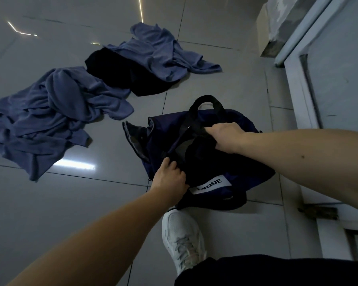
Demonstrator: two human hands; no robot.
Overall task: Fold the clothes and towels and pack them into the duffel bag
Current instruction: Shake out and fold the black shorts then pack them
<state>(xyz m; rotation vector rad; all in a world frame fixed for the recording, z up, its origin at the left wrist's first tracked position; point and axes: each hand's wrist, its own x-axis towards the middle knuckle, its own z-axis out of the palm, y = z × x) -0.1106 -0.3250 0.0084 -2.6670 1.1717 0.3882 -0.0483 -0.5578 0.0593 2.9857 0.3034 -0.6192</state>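
A dark navy fabric duffel bag (244, 178) with black webbing handles lies on the glossy grey tiled floor (81, 207), just ahead of the person's white laced sneaker (182, 240). A white rectangular label (208, 185) printed "LvQUE" faces the camera on the bag's near side. One black looped handle (207, 100) stands up at the far side. The left hand (170, 178) has its fingers curled round the near edge of the bag's top opening, pinching the fabric by the zip line. The right hand (225, 135) reaches in from the right and clutches the far edge of that opening together with a black strap, its fingers bent over the cloth. Between the two hands the mouth gapes a little, showing pale grey lining (182, 147). At the bag's left end a flap (134, 131) hangs open. Well apart from the bag, on the floor to the left, lies a crumpled blue terry towel (50, 116); a second rumpled blue towel (163, 52) lies farther back, and a black garment (128, 73) sits between them, partly under the farther towel. A white door frame (298, 83) runs along the right side.
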